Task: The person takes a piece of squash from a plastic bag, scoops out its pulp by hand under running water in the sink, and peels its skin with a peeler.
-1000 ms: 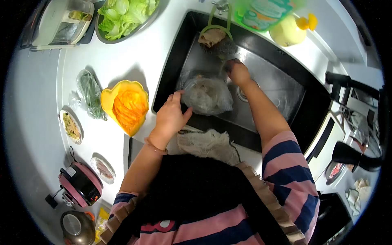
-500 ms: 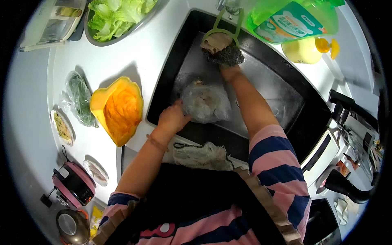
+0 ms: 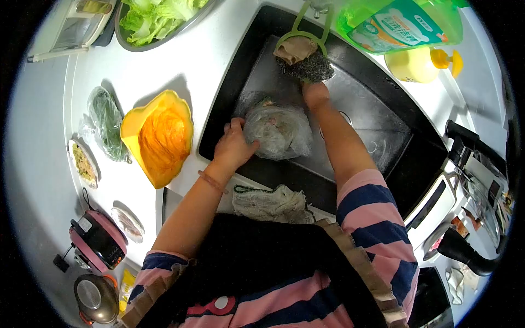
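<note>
Loosely open, the left hand (image 3: 234, 146) touches a clear plastic bag (image 3: 279, 134) lying in the sink (image 3: 385, 139) between both hands; dark mesh (image 3: 307, 68) hides the fingers of the right hand (image 3: 315, 95), so its grip I cannot tell.

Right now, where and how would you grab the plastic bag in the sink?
I'd cup the plastic bag low around its rounded bulk, coming from the left, where the left hand is beside it. The loose, crumpled film at its right end would probably give in a pinch.
</note>
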{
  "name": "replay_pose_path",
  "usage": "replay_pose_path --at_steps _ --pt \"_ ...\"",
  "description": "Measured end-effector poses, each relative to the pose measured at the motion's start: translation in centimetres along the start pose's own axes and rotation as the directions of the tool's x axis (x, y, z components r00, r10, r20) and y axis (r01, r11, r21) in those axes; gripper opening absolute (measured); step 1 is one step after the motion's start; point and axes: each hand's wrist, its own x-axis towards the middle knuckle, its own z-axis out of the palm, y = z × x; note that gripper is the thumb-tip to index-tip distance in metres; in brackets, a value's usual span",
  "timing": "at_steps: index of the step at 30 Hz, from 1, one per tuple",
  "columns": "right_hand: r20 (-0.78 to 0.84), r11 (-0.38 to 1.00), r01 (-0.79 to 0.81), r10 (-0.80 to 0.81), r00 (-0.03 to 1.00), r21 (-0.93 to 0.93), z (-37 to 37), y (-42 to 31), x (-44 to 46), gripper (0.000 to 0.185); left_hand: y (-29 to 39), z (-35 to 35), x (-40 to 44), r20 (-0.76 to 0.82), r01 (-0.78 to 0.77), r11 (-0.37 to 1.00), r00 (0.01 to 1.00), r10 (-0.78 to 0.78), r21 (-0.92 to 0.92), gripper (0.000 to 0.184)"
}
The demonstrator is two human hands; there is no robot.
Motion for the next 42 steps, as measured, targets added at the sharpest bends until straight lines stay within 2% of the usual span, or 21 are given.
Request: replay_pose_path --at_steps 1,5,8,10,13,16,17,19,22,24,26,28,29,31,32,34,35,37,39,41,42 --pt "-0.042 1.0 0.001 -0.001 0.999 -0.003 -0.1 0.0 -0.1 0.029 -0.2 0.1 0.1 0.0 0.004 1.0 1.0 -0.004 -0.002 0.068" --pt "0.006 0.999 -0.041 0.041 0.999 0.004 -0.7 -0.2 0.0 0.029 -0.4 0.3 0.6 0.034 0.03 0.999 0.999 -0.03 -0.021 0.073" --pt "-0.06 0.997 -0.043 0.047 0.997 0.071 -0.2 0.5 0.1 0.032 0.1 -0.1 0.6 0.083 0.036 0.999 0.996 -0.035 -0.01 0.073" --pt "-0.057 0.907 -0.181 0.219 0.974 0.38 -1.3 -0.1 -0.5 0.034 0.2 -0.1 0.8 0.102 0.043 0.999 0.994 -0.044 0.004 0.073" --pt "-0.142 0.924 -0.105 0.168 0.976 0.369 -0.7 -0.2 -0.3 0.035 -0.2 0.0 0.8 0.138 0.042 0.999 0.99 -0.039 -0.023 0.073" --pt "-0.083 0.888 -0.183 0.238 0.968 0.422 -1.1 -0.7 -0.9 0.034 0.0 0.0 0.8 0.15 0.04 0.999 0.988 -0.034 -0.031 0.072" --pt "-0.083 0.889 -0.183 0.238 0.968 0.419 -0.7 -0.6 -0.6 0.034 -0.3 0.2 1.0 0.143 0.027 0.999 0.989 -0.021 -0.039 0.072" --pt "-0.095 0.961 -0.135 0.162 0.982 0.24 0.5 -0.3 0.3 0.032 -0.1 0.0 0.9 0.134 0.017 0.999 0.991 -0.01 -0.051 0.072" --pt "-0.049 0.987 -0.098 0.104 0.993 0.124 1.1 0.1 0.5 0.031 0.2 -0.4 0.7 0.165 0.051 0.998 0.985 -0.044 -0.042 0.071" --pt "-0.023 0.984 -0.122 0.126 0.992 0.131 0.5 0.1 0.2 0.029 -0.1 -0.2 0.6 0.114 -0.011 1.0 0.993 0.013 -0.015 0.07" --pt "0.004 0.98 -0.15 0.151 0.989 0.132 0.2 0.1 -0.3 0.026 0.0 -0.2 0.6 0.12 0.003 1.0 0.993 -0.001 -0.014 0.07" --pt "-0.148 0.984 -0.087 0.11 0.983 0.153 1.2 0.6 -0.4 0.027 -0.1 -0.1 0.7 0.125 0.017 1.0 0.992 -0.015 -0.015 0.069" --pt "-0.145 0.985 -0.085 0.107 0.984 0.149 1.9 1.0 -0.7 0.027 -0.3 0.1 0.9 0.132 0.022 0.999 0.991 -0.019 -0.022 0.07" --pt "-0.438 0.99 0.112 -0.061 0.897 0.091 2.7 1.4 -1.5 0.014 -0.6 0.3 1.1 0.136 0.03 0.999 0.99 -0.026 -0.031 0.071" --pt "-0.438 0.989 0.114 -0.064 0.897 0.09 3.0 1.5 -1.7 0.014 -0.7 0.4 1.2 0.129 0.03 0.999 0.991 -0.026 -0.029 0.072" --pt "-0.36 0.947 -0.013 0.134 0.923 0.32 2.7 1.5 -2.8 0.015 -1.1 0.7 1.4 0.121 0.034 0.999 0.992 -0.031 -0.03 0.073" --pt "-0.358 0.948 -0.01 0.13 0.925 0.319 2.6 1.5 -3.3 0.015 -1.3 0.9 1.5 0.125 0.029 0.999 0.992 -0.026 -0.021 0.074" --pt "-0.077 0.623 -0.1 0.251 0.965 0.776 1.5 1.5 -4.8 0.016 -1.4 1.0 1.6 0.13 0.026 1.0 0.991 -0.024 -0.015 0.076" --pt "-0.308 0.617 0.167 0.129 0.943 0.769 -3.7 -2.2 -10.3 0.019 -1.1 1.2 1.5 0.126 0.032 0.999 0.991 -0.035 0.022 0.073" --pt "-0.331 0.563 0.261 0.024 0.943 0.784 -5.9 -5.4 -13.2 0.015 -1.7 1.8 2.4 0.162 0.001 1.0 0.987 -0.004 0.022 0.075" --pt "-0.387 0.645 0.344 -0.08 0.919 0.683 -5.9 -6.7 -13.9 0.013 -1.9 2.0 2.7 0.196 -0.029 0.999 0.98 0.024 0.022 0.078"
